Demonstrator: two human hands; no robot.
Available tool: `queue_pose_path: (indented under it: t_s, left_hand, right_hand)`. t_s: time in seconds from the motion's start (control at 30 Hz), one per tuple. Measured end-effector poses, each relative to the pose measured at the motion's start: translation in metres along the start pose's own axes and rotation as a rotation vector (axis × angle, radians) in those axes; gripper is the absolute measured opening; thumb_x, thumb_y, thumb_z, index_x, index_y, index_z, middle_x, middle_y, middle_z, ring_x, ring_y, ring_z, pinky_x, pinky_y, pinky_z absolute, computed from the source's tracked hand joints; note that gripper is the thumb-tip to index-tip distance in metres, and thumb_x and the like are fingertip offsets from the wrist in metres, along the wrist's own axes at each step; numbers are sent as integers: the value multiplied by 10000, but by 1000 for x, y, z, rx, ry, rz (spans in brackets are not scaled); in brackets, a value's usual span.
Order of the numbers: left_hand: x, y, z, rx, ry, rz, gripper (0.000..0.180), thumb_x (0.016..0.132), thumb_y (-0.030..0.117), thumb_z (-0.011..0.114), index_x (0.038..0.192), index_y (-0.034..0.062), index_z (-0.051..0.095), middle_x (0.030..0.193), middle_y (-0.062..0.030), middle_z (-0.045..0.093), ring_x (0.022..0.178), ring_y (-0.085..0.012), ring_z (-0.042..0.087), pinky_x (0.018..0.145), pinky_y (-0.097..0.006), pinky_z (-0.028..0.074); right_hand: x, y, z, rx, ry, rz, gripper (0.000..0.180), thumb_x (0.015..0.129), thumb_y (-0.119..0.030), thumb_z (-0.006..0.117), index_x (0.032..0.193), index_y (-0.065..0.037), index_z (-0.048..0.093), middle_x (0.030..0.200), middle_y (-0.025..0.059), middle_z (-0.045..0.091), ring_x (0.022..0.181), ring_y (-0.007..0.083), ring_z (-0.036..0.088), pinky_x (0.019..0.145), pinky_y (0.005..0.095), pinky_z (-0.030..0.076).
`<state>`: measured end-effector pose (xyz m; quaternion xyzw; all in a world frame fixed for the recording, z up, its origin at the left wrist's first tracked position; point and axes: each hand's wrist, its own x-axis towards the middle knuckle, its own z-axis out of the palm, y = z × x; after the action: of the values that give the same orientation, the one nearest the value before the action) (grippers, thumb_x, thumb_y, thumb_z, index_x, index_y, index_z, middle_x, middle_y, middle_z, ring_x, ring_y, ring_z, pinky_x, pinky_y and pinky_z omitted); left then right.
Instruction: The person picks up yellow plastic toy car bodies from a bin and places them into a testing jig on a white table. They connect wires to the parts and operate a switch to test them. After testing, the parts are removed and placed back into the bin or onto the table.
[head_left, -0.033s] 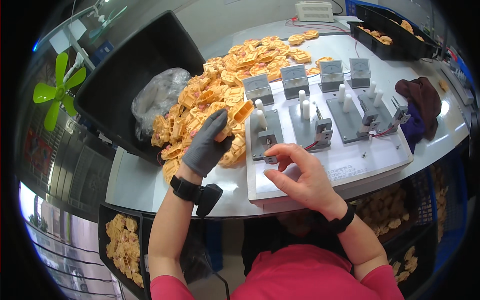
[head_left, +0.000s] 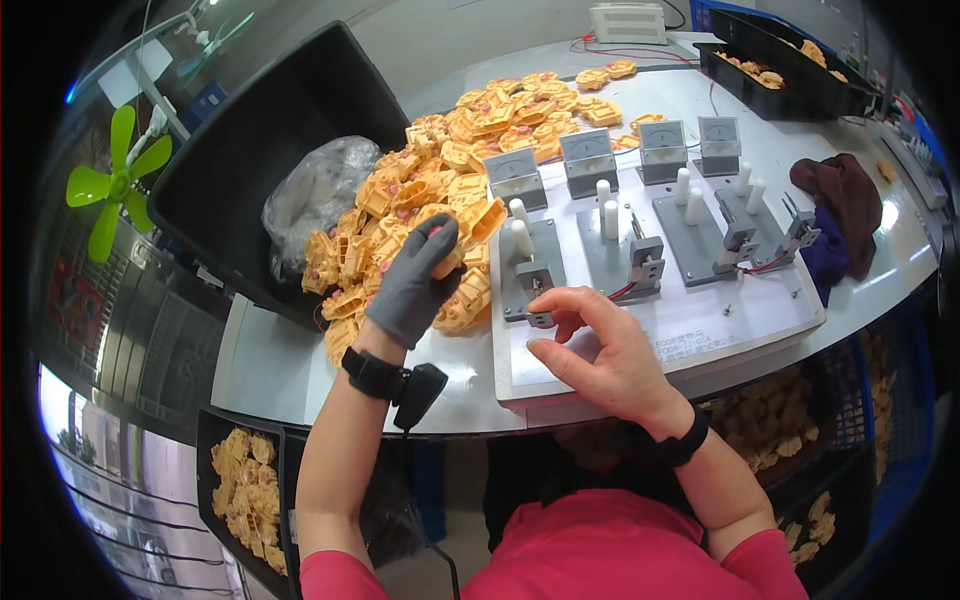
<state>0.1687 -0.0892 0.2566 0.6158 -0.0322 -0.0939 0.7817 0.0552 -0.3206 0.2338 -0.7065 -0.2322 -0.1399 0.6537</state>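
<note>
My left hand, in a grey glove, is closed round a yellow-orange hollow plastic part. Its open end points right, toward the nearest test fixture; the glove hides the rest. A pinkish spot shows by the fingertips. My bare right hand is at the front of the leftmost grey fixture. Its index fingertip touches the small grey block there, while the thumb stays apart below and the other fingers curl partly out of sight. Two white pegs stand upright on this fixture, with a tilted meter behind.
A heap of similar yellow-orange parts spreads behind my left hand, beside a tipped black bin with clear plastic film. More fixtures stand on the white board to the right. A dark cloth lies beyond them.
My left hand has turned slightly, and its fingers have shifted on the plastic part. My right hand stays at the same fixture.
</note>
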Motion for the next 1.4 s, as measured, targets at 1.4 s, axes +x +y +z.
queue_pose_path:
  t_s: [1.4]
  left_hand:
    - [-139,-95,-42,1279,289,540,388,911,87,642,1287,12,583,1234,-175,602,1148,-304,578,965,-377,486]
  right_hand:
    - [-6,10,4,-660,-86,-146,58,861,-92,683,893,-61,647,858,81,595,846,288,585,776,397,445]
